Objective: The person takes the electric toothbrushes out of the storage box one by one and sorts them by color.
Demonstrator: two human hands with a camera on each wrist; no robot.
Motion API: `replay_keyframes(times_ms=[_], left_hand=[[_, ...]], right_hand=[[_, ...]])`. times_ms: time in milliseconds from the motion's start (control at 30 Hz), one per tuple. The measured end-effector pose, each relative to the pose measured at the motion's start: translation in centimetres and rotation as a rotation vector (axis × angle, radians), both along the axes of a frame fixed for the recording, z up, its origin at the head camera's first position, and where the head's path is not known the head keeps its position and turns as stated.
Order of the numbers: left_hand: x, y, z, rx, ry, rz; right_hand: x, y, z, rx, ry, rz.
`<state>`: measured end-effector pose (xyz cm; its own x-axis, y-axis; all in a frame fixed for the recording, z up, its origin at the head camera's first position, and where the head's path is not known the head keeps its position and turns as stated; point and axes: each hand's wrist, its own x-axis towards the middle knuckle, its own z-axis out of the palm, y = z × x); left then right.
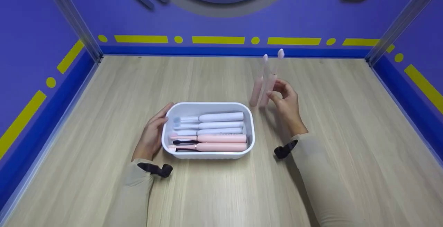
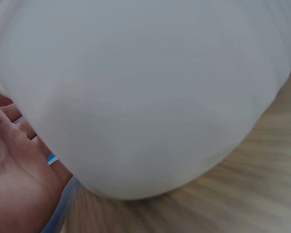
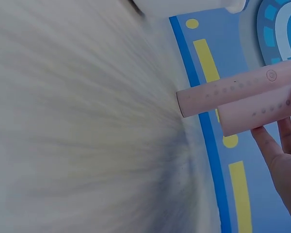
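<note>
A white plastic bin sits near the middle of the table. At its left end my left hand holds the wall by the rim; the left wrist view shows fingers against that wall. In the bin lie three white electric toothbrushes and two pink ones, with black brush heads showing beside the pink necks. To the bin's right, my right hand grips an upright pale pink electric toothbrush between thumb and fingers. Close on its left, a second pale pink toothbrush stands upright.
The light wood table is bounded by a purple-blue back wall with yellow marks and by matching side walls. Metal posts rise at the back corners. A black wrist camera is strapped on each sleeve.
</note>
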<state>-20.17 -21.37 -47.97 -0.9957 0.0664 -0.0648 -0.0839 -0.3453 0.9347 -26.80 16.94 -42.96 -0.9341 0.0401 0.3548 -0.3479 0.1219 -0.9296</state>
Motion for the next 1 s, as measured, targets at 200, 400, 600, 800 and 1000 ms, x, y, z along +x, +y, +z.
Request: replay_keyframes(times_ms=[200, 400, 600, 800, 1000], left_hand=[[0.1, 0.0, 0.0, 0.017, 0.007, 0.004], [0.1, 0.1, 0.0, 0.023, 0.008, 0.017], [0.0, 0.1, 0.1, 0.021, 0.007, 0.019], [0.0, 0.1, 0.0, 0.02, 0.007, 0.008], [0.1, 0.0, -0.1, 0.047, 0.012, -0.008]], right_hand=[[-0.2, -0.1, -0.3, 0.023, -0.019, 0.001], [-0.4, -0.3, -0.5, 0.04, -0.062, 0.004], [-0.5, -0.4, -0.7, 0.049, -0.089, -0.008], [-0.7, -0.3, -0.8, 0.059, -0.066, 0.012], [-1.2, 0.0, -1.6, 0.1, -0.046, 0.036]])
